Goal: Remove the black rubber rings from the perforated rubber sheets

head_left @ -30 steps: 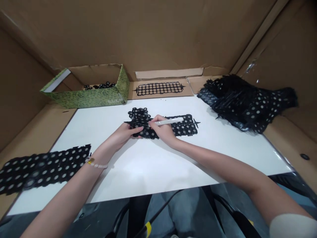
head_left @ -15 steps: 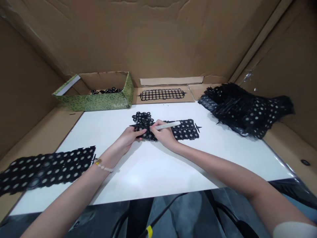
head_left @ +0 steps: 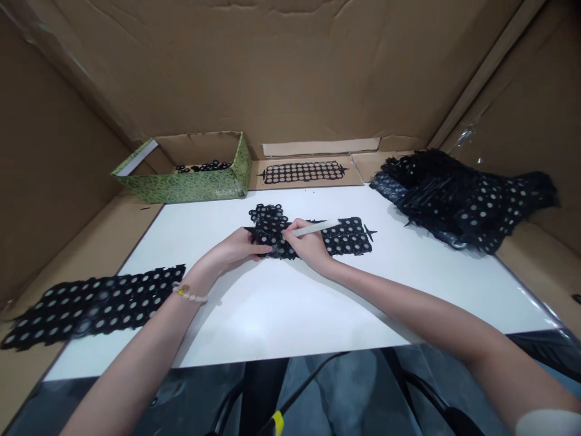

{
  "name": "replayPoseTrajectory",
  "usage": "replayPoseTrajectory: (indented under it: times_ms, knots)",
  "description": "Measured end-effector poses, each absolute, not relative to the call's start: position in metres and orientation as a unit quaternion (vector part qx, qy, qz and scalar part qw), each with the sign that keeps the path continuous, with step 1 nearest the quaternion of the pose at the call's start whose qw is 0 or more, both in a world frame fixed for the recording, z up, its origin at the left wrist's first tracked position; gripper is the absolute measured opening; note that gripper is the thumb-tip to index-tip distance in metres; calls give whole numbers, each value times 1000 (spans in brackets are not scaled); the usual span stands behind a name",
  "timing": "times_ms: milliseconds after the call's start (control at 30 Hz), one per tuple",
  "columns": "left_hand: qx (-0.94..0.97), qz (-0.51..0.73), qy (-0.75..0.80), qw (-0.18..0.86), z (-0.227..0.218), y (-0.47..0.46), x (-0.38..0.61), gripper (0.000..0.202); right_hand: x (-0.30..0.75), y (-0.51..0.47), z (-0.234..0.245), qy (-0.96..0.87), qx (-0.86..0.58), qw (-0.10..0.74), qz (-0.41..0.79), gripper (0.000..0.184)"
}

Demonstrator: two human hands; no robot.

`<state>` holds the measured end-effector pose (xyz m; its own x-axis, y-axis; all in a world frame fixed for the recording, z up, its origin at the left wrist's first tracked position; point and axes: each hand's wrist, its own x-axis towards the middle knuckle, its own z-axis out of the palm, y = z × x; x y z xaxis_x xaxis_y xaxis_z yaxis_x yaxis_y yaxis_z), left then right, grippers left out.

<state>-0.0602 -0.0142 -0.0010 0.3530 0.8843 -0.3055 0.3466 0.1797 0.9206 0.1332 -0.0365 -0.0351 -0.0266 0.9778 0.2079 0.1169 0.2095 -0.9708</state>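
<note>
At mid-table, right-hand fingertips (head_left: 290, 232) closed narrowly around a slim white marker (head_left: 315, 227), its tip on a black perforated sheet (head_left: 349, 239); left-hand fingers (head_left: 258, 249) pinching that sheet, right hand (head_left: 308, 245) and left hand (head_left: 233, 249) just beside each other. Beaded bracelet (head_left: 188, 295) on left wrist. Sheet bunched at its left end, lying on a white tabletop (head_left: 281, 327). Left of the hands, a black perforated strip (head_left: 100, 309); to the right, a heaped black perforated pile (head_left: 472, 209). Farther back, a green patterned box (head_left: 238, 166) holding black rings (head_left: 204, 166), beside a flat black perforated sheet (head_left: 302, 172) on brown cardboard (head_left: 304, 184).
</note>
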Motion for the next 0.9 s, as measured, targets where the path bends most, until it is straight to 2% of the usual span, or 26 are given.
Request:
replayPoseTrajectory:
  times_ms: [133, 267, 500, 667, 900]
  knots:
    - [604, 238, 501, 573, 5, -16, -64, 28, 134, -36, -37, -578, -455, 516, 438, 16]
    - [593, 252, 481, 594, 5, -20, -61, 33, 133, -34, -40, -617, -428, 525, 401, 15]
    - [562, 285, 489, 604, 6, -23, -50, 30, 133, -33, -40, -617, -438, 518, 398, 14]
    - [527, 309, 498, 616, 4, -23, -50, 33, 130, -35, -39, -661, -445, 499, 341, 18]
    - [532, 288, 489, 628, 1, -18, -56, 32, 130, -38, -39, -676, -442, 491, 325, 17]
